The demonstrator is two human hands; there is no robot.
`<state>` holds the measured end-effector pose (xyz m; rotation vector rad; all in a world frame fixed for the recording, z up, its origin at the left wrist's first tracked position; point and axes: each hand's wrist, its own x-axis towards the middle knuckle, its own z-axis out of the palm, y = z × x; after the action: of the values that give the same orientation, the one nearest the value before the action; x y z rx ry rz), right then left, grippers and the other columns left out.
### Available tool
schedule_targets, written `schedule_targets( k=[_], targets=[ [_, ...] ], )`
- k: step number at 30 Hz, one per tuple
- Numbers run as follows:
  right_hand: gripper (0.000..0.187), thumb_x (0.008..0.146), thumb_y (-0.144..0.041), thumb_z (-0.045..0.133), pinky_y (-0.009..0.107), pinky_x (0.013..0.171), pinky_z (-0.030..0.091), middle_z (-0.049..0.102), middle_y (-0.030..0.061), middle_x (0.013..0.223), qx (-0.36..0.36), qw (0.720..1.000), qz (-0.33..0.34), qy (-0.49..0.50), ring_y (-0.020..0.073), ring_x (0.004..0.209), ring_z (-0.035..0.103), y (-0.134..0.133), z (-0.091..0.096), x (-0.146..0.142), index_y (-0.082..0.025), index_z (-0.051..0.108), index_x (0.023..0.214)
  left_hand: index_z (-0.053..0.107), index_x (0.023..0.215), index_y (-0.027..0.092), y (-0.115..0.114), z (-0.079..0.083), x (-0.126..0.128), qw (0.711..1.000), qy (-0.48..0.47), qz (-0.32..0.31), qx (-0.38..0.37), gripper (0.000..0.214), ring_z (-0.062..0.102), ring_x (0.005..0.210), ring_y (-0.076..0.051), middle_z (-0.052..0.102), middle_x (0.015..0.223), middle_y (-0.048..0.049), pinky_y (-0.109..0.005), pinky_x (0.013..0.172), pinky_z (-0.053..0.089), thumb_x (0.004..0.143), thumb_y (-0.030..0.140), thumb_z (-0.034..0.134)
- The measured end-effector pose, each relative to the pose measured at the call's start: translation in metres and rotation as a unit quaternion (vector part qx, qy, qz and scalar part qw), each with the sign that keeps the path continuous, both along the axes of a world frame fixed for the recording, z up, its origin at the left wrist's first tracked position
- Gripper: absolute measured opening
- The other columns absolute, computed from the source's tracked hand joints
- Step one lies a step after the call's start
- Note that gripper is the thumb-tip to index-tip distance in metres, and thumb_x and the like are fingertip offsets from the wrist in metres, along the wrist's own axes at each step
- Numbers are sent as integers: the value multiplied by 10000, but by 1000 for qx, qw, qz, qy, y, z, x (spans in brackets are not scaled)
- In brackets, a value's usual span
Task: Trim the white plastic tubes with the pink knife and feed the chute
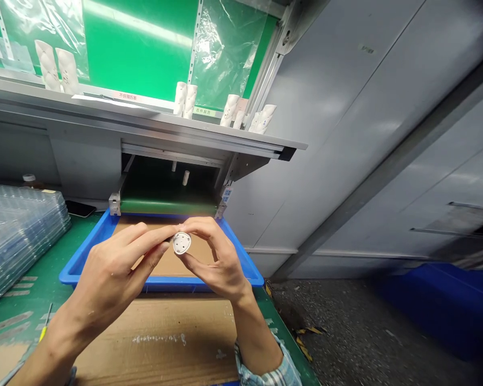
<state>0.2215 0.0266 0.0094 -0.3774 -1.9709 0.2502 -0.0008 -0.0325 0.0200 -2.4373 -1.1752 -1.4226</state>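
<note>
Both of my hands are raised over the blue tray (pixel 78 262) and meet around one small white round plastic part (pixel 181 243). My right hand (pixel 215 257) curls its thumb and fingers around the part's right side and holds it. My left hand (pixel 116 273) pinches the part's left edge with thumb and forefinger. The part's flat face, with small holes, points toward me. A brown cardboard sheet (pixel 161 338) lies on the bench under my wrists.
A stack of clear plastic trays (pixel 20 230) stands at the left. A green conveyor belt (pixel 165 206) ends behind the blue tray, with a white cylinder (pixel 185 177) on it. White cylindrical parts (pixel 185 99) stand on the shelf above. A blue bin (pixel 446 305) sits on the floor at right.
</note>
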Motion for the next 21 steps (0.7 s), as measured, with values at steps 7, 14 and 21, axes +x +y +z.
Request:
schedule_targets(
  k=[7,14,21],
  targets=[
    [454,923,-71,709,382,1056,666,780,78,1256,-34,999,15,20,217,1174,782,-2,-4,1,-252,629,1331,665,1471,296,-2,1,-4,1000,7,-19,-2,345,703,911,-143,757,1026,-8,-245,801,520,1138,255,584],
    [431,924,-34,682,385,1063,667,803,87,1259,-30,999,36,1,224,1180,793,-5,0,3,-239,652,1302,667,1471,345,-2,1,-9,1000,20,-13,13,360,658,867,-150,743,1003,-2,-265,805,504,1131,246,600],
    [483,917,-20,697,372,1038,677,812,82,1254,-18,999,39,-4,226,1159,806,-3,0,3,-250,655,1339,690,1435,349,-3,2,-12,999,31,-3,8,332,609,793,-138,717,944,10,-247,738,485,1137,254,578]
  ],
)
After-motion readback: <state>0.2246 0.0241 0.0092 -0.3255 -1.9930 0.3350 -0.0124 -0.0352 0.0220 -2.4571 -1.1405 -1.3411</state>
